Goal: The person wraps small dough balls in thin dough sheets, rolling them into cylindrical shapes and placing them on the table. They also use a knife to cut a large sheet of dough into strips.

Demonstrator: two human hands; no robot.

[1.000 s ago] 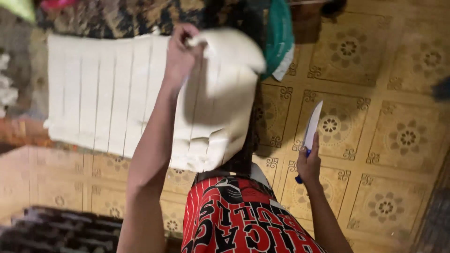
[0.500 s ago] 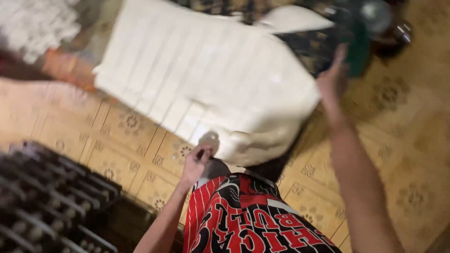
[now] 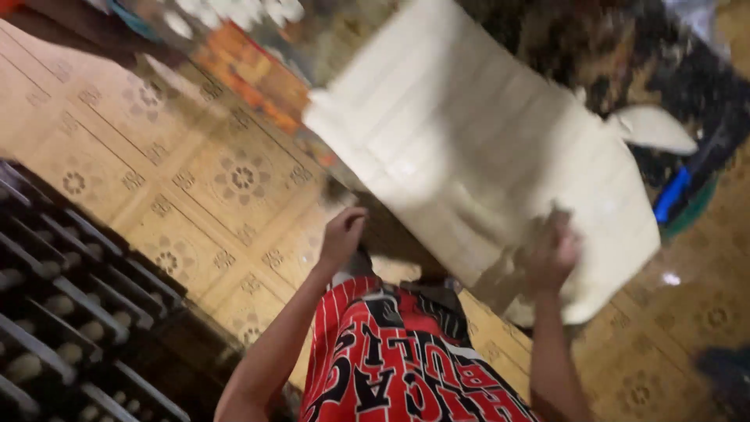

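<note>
large cream ribbed sheet lies spread over the patterned tile floor, right hand pressed on its near edge, grip blurred and cannot be told, left hand clenched on nothing visible just beside the sheet's near edge, above red printed shorts.

Two bare arms reach forward, both hands closed.

The left hand is curled into a loose fist, wrist straight; the right hand is blurred, its fingers bent inward, forearm nearly upright.

cream sheet, flower-patterned yellow floor
</note>
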